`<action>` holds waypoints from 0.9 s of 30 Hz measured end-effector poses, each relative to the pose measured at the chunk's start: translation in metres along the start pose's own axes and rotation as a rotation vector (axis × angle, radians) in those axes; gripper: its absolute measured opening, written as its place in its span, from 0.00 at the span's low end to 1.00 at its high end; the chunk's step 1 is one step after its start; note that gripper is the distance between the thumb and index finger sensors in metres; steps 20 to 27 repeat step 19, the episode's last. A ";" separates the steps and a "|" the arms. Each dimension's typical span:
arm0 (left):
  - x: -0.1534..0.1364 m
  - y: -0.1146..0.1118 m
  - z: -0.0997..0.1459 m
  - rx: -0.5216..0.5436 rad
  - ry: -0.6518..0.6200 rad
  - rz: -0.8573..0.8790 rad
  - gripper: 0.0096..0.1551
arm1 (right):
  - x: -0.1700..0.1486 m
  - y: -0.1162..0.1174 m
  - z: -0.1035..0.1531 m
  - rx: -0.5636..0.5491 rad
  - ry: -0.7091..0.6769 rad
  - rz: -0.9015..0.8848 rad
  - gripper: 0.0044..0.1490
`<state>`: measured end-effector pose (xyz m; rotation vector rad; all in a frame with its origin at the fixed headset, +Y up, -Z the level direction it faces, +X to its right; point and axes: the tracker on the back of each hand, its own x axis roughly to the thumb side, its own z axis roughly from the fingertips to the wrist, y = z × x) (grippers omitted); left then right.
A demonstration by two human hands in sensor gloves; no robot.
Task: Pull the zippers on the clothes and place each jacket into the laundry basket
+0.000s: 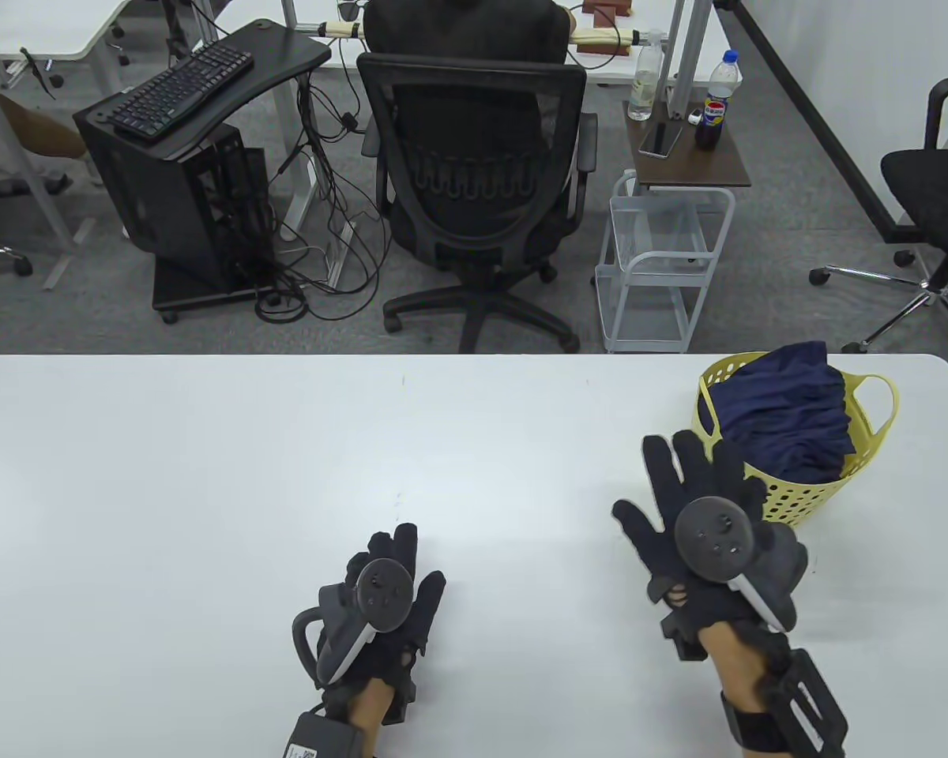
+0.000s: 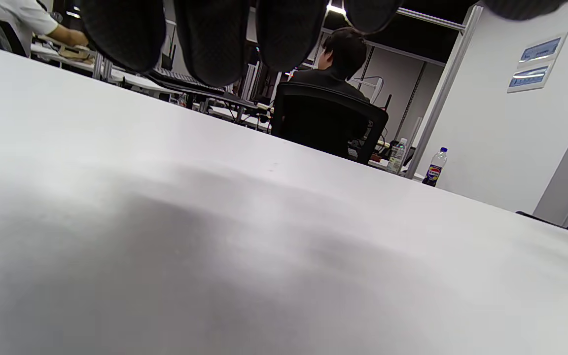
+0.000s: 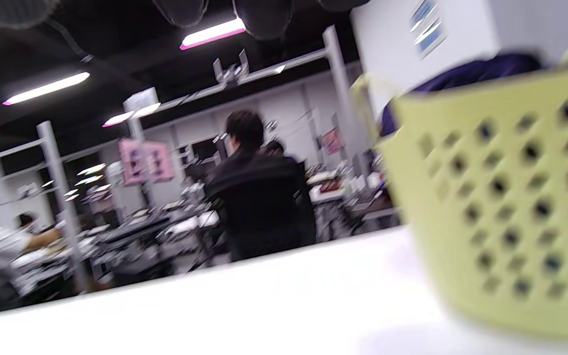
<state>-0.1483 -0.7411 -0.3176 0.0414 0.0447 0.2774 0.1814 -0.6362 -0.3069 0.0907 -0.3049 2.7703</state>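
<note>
A yellow perforated laundry basket stands at the table's right side, holding a dark navy jacket bundled inside it. The right wrist view is blurred, with the basket close on its right and the jacket over the rim. My right hand hovers just left of the basket, fingers spread and straight, holding nothing. My left hand lies low over the white table near the front centre, fingers relaxed and empty. Its fingertips hang at the top of the left wrist view.
Beyond the table's far edge a person sits in a black office chair. A white wire cart and a small side table with bottles stand behind the basket. Another chair is at far right.
</note>
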 end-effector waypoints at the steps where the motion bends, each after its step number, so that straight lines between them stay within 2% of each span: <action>1: -0.001 -0.002 -0.001 -0.011 0.003 -0.012 0.44 | 0.008 0.016 0.007 0.035 -0.022 -0.015 0.52; 2: -0.001 -0.003 -0.002 -0.018 0.004 -0.017 0.44 | 0.011 0.026 0.010 0.052 -0.033 -0.024 0.52; 5: -0.003 -0.007 -0.006 -0.029 -0.018 -0.016 0.43 | 0.025 0.077 0.017 0.091 -0.087 -0.032 0.51; 9: -0.003 -0.012 -0.007 -0.002 -0.061 -0.035 0.42 | 0.038 0.114 0.020 0.128 -0.139 0.037 0.51; 14: 0.002 -0.012 -0.007 -0.009 -0.073 -0.039 0.41 | 0.038 0.121 0.026 0.121 -0.166 0.037 0.50; 19: 0.012 -0.012 -0.005 -0.013 -0.080 -0.055 0.42 | 0.028 0.127 0.032 0.182 -0.153 0.030 0.49; 27: 0.012 -0.012 -0.005 -0.013 -0.080 -0.055 0.42 | 0.028 0.127 0.032 0.182 -0.153 0.030 0.49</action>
